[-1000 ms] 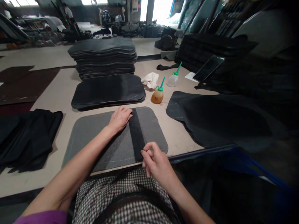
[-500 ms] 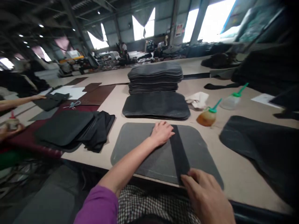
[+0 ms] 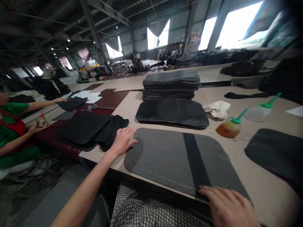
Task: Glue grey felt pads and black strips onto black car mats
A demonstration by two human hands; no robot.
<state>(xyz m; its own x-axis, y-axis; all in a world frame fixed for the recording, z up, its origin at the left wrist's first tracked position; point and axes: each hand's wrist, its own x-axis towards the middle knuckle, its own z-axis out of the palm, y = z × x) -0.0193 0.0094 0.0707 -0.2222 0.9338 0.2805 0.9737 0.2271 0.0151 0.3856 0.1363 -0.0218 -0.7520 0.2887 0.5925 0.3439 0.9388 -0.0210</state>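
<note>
A grey rounded panel (image 3: 161, 157) lies flat at the table's front edge. Across its right half runs a black strip (image 3: 196, 157) from back to front. My right hand (image 3: 230, 203) rests over the panel's front right part, fingers laid out with their tips at the strip's near end; its thumb is hidden. At the panel's back left corner is my left hand (image 3: 123, 140), thumb and fingers apart and holding nothing. Just left of it sit several folded black pieces (image 3: 115, 129), beside a stack of black panels (image 3: 82, 127).
Behind the panel lie more black panels (image 3: 172, 113) and a tall stack (image 3: 171, 82). An amber-filled bottle (image 3: 228, 128), a clear bottle (image 3: 258, 113) and a white cloth (image 3: 217, 109) stand right. At left, a co-worker (image 3: 16, 129) holds a small bottle (image 3: 41, 121).
My left hand has left the strip and moved left to the panel's left end. My right hand has flattened at the strip's near end. The view has swung left.
</note>
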